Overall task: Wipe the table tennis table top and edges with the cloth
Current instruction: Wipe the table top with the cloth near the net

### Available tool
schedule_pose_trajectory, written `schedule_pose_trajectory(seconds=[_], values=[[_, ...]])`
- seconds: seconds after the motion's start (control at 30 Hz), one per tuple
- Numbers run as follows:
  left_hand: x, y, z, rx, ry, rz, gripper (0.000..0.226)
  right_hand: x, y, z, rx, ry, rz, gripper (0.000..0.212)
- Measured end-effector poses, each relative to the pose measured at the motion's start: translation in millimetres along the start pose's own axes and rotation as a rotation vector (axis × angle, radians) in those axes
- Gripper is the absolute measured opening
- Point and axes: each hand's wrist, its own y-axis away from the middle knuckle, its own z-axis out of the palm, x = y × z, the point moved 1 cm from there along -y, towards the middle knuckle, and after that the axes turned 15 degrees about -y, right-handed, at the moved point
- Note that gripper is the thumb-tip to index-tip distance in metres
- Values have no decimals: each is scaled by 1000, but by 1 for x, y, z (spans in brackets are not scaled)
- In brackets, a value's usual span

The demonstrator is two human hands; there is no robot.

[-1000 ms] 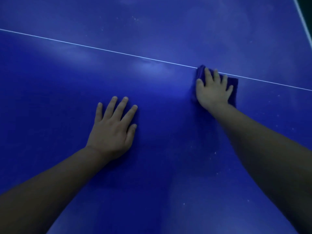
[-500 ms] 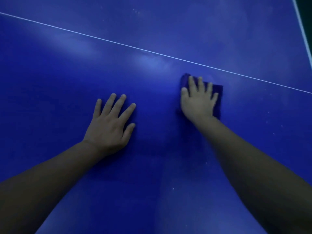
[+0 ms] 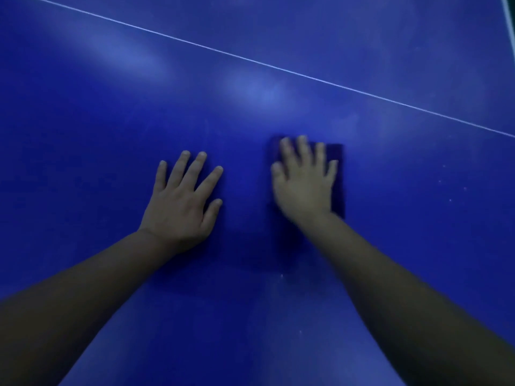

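The dark blue folded cloth [image 3: 336, 179], a rectangle of soft fabric, lies flat on the smooth blue table tennis bench [image 3: 111, 112] just right of the frame's centre. Its long axis runs from the lower to the upper part of the frame, roughly in line with the forearm above it. The right hand [image 3: 303, 182] lies directly on top of it, palm down, fingers straight and slightly spread, pressing the cloth to the surface rather than gripping it; only the cloth's right strip and upper left corner show past the hand. That hand is blurred, so finer detail of the fingers cannot be made out.

The left hand [image 3: 182, 203] rests just to the left, apart from the cloth, flat on the bare bench with fingers spread and holding nothing; it seems to act as a brace.

A thin white painted line [image 3: 278, 66] crosses the bench diagonally from upper left to the right edge, well above the cloth. Pale specks dot the surface to the cloth's right, so that area probably needs wiping next. A white border line [image 3: 508, 20] shows at upper right. No brand, label or writing is legible.
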Motion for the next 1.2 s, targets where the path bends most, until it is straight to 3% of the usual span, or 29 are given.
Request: schedule_pose_trajectory(seconds=[0.1, 0.2, 0.27, 0.37, 0.4, 0.47, 0.53, 0.6, 0.67, 0.77, 0.8, 0.87, 0.97, 1.03, 1.1, 1.2], values=[[5, 14, 0, 5, 8, -6, 63, 4, 101, 3, -205, 41, -450, 55], [10, 37, 1, -13, 0, -13, 63, 59, 121, -25, -326, 97, -591, 52], [13, 50, 3, -20, -10, -11, 62, 73, 84, -33, -232, 106, -457, 54], [17, 64, 3, -20, -13, -23, 62, 41, 45, -19, -109, -6, 25, 56], [19, 69, 3, -19, -14, -23, 62, 22, 55, -11, -78, 8, 50, 57], [24, 78, 5, -16, -3, -19, 62, -2, 108, 5, -66, 44, -150, 59], [26, 87, 7, -12, 6, -25, 63, 6, 172, 4, -231, 70, -445, 56], [28, 97, 7, -20, 8, -21, 63, 41, 188, -12, -344, 86, -572, 54], [30, 107, 8, -23, 11, -19, 63, 68, 160, -26, -259, 102, -468, 57], [34, 122, 10, -19, 12, -12, 62, 54, 111, -19, -80, -23, 67, 58], [35, 127, 10, -18, 13, -13, 62, 37, 111, -11, -34, -28, 152, 58], [37, 137, 11, -13, 18, -8, 61, 6, 136, 5, 13, 0, 41, 59], [37, 152, 11, -2, 22, 6, 61, 2, 225, 12, -178, 36, -329, 56], [36, 163, 12, -13, 12, 13, 61, 26, 254, 1, -290, 56, -441, 55], [37, 175, 13, -17, 2, 26, 62, 43, 238, -8, -221, 69, -395, 56], [39, 185, 15, -33, -15, 31, 63, 31, 206, -3, -114, -24, -15, 56]])
